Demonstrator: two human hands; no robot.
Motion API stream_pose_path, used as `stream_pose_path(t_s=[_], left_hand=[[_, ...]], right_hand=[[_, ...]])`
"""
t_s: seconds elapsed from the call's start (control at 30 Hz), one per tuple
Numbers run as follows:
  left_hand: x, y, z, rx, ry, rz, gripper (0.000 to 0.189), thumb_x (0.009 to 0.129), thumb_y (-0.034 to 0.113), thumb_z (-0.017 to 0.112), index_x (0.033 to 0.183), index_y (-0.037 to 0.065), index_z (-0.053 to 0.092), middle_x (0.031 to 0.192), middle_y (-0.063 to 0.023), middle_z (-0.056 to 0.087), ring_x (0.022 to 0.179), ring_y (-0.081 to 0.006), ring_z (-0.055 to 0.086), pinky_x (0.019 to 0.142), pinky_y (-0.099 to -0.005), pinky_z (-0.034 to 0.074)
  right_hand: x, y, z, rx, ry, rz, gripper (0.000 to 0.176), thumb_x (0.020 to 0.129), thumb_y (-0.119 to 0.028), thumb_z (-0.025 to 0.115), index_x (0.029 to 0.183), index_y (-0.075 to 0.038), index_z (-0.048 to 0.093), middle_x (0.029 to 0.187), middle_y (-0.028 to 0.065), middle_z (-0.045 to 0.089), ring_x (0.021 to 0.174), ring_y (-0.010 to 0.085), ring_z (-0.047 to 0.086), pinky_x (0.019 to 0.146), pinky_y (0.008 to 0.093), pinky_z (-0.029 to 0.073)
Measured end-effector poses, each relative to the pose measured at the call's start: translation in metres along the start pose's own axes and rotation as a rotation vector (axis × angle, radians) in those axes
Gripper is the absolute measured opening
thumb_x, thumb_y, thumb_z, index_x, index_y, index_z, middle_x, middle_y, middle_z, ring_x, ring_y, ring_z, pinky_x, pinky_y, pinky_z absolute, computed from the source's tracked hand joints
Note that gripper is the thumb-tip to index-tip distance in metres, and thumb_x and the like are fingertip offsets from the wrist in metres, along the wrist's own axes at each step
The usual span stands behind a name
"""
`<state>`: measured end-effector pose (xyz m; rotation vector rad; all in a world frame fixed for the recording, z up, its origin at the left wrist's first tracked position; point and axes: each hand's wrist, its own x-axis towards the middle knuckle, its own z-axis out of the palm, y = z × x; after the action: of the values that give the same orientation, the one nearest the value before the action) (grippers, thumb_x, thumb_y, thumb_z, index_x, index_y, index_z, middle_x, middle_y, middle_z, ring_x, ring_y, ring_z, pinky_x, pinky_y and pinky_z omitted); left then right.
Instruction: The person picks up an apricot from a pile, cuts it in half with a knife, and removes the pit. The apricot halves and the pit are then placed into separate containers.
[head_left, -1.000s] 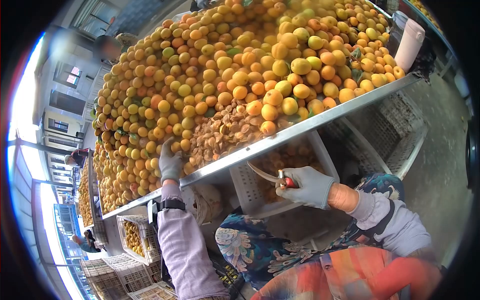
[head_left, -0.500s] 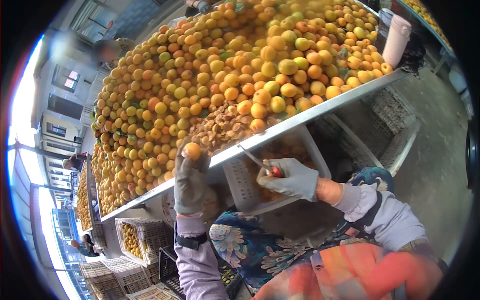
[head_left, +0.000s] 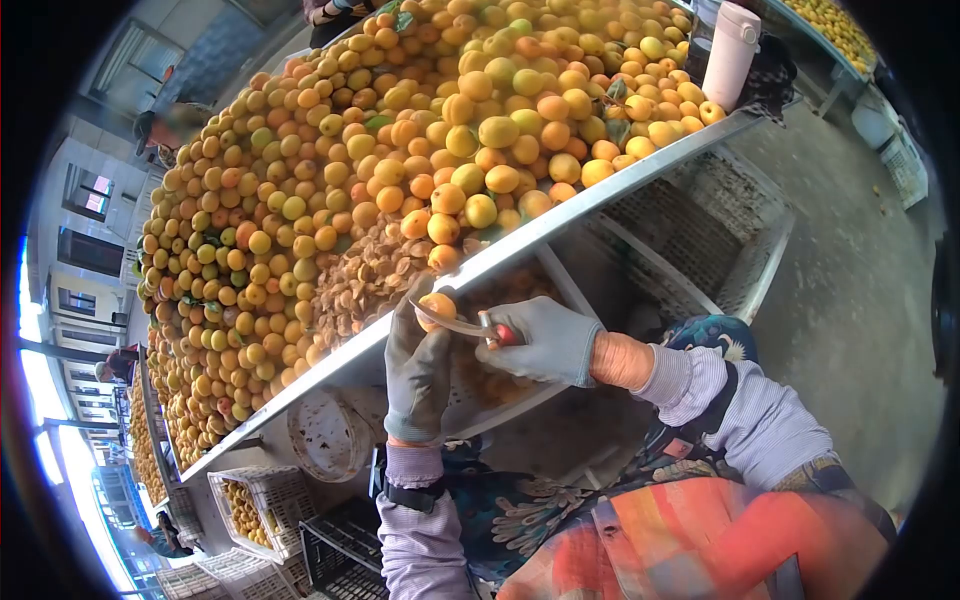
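Note:
My left hand (head_left: 418, 375), in a grey work glove, is closed around an orange-yellow apricot (head_left: 437, 311) just in front of the table's metal edge. My gloved right hand (head_left: 545, 342) grips a curved knife (head_left: 503, 335) by its red handle. The blade reaches left and lies against the apricot. A large heap of apricots (head_left: 400, 150) covers the sloping table beyond both hands. Near the edge sits a pile of brown apricot pits (head_left: 365, 275). Below my hands a white plastic crate (head_left: 525, 412) holds brownish pieces, partly hidden by the hands.
The table's metal rim (head_left: 560, 215) runs diagonally across. A pale pink bottle (head_left: 733, 55) stands at its right corner. Under it lie a grey crate (head_left: 745, 215) and a round bucket (head_left: 325, 440). At lower left are a crate of apricots (head_left: 245, 505) and a black crate (head_left: 345, 555).
My hands have come together. The knife blade, apart from the apricot before, now meets it. The view has shifted, so the table appears further left and higher.

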<state>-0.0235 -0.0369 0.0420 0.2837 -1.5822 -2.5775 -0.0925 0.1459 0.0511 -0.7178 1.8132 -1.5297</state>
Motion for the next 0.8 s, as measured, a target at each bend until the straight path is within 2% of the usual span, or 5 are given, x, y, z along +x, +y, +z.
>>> stream_pose_path(t_s=[0.1, 0.3, 0.37, 0.47, 0.8], left_hand=[[0.002, -0.009, -0.005, 0.047, 0.037, -0.019, 0.060, 0.084, 0.005, 0.066, 0.137, -0.002, 0.039, 0.133, -0.0134, 0.048, 0.122, -0.0219, 0.049, 0.103, -0.0348, 0.041], [0.004, -0.014, -0.008, 0.157, 0.081, -0.060, 0.048, 0.083, 0.008, 0.069, 0.125, -0.002, 0.050, 0.118, -0.0092, 0.057, 0.106, -0.0166, 0.057, 0.094, -0.0303, 0.046], [0.003, -0.013, -0.006, 0.184, 0.060, -0.073, 0.047, 0.083, 0.009, 0.070, 0.124, -0.002, 0.051, 0.115, -0.0083, 0.059, 0.103, -0.0159, 0.058, 0.092, -0.0296, 0.047], [-0.001, -0.009, -0.001, 0.223, 0.038, -0.104, 0.045, 0.082, 0.010, 0.071, 0.122, -0.002, 0.053, 0.110, -0.0073, 0.061, 0.101, -0.0149, 0.059, 0.091, -0.0286, 0.047], [-0.003, -0.007, -0.007, 0.238, -0.044, -0.160, 0.053, 0.075, 0.008, 0.072, 0.123, -0.003, 0.054, 0.110, -0.0078, 0.062, 0.101, -0.0147, 0.057, 0.093, -0.0287, 0.045]], right_hand=[[0.003, 0.003, -0.008, -0.062, -0.020, 0.076, 0.022, 0.085, -0.027, 0.063, 0.082, -0.005, 0.058, 0.064, 0.0058, 0.058, 0.063, 0.0143, 0.058, 0.060, 0.0318, 0.045], [0.007, 0.010, -0.011, -0.429, 0.055, -0.139, 0.020, 0.082, -0.024, 0.062, 0.087, -0.004, 0.060, 0.071, 0.0146, 0.062, 0.065, 0.0297, 0.061, 0.062, 0.0366, 0.048], [0.005, 0.004, -0.015, -0.462, -0.003, -0.105, 0.026, 0.087, -0.030, 0.051, 0.089, -0.007, 0.061, 0.082, 0.0180, 0.065, 0.079, 0.0409, 0.061, 0.073, 0.0481, 0.048], [0.006, 0.001, -0.017, -0.426, -0.055, -0.032, 0.018, 0.080, -0.023, 0.062, 0.088, -0.007, 0.061, 0.074, 0.0157, 0.062, 0.071, 0.0359, 0.060, 0.066, 0.0389, 0.047], [0.013, 0.013, -0.018, -0.573, -0.057, -0.099, 0.017, 0.076, -0.017, 0.061, 0.090, -0.008, 0.063, 0.082, 0.0166, 0.064, 0.080, 0.0378, 0.061, 0.069, 0.0403, 0.047]])
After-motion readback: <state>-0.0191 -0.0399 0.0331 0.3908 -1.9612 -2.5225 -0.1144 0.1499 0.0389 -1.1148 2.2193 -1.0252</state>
